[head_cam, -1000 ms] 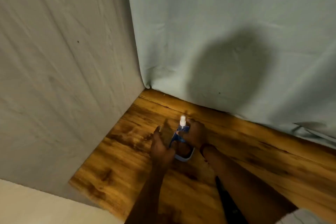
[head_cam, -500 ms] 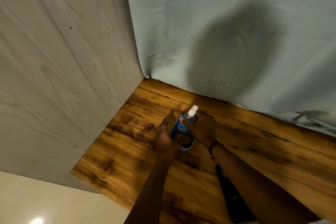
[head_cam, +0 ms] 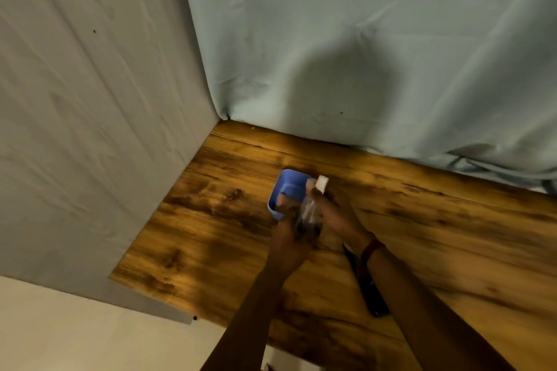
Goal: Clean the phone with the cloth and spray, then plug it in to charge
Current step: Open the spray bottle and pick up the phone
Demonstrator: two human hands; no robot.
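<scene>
- Hands first: your right hand (head_cam: pixel 333 214) wraps around the clear spray bottle (head_cam: pixel 309 211), with its white cap (head_cam: pixel 322 183) sticking up, so you can lift it and aim it.
- Your left hand (head_cam: pixel 291 230) is curled against the bottle's lower part and touches the blue tub (head_cam: pixel 287 190). I think it helps free the bottle, but I cannot tell what it grips.
- The phone (head_cam: pixel 366 283) lies flat and dark on the bench (head_cam: pixel 211 220), partly under your right arm, not yet wiped.
- I cannot see the cloth.
- Grey sheets (head_cam: pixel 361 39) hang close behind. Your right arm crosses the phone, so move it away before you spray.
</scene>
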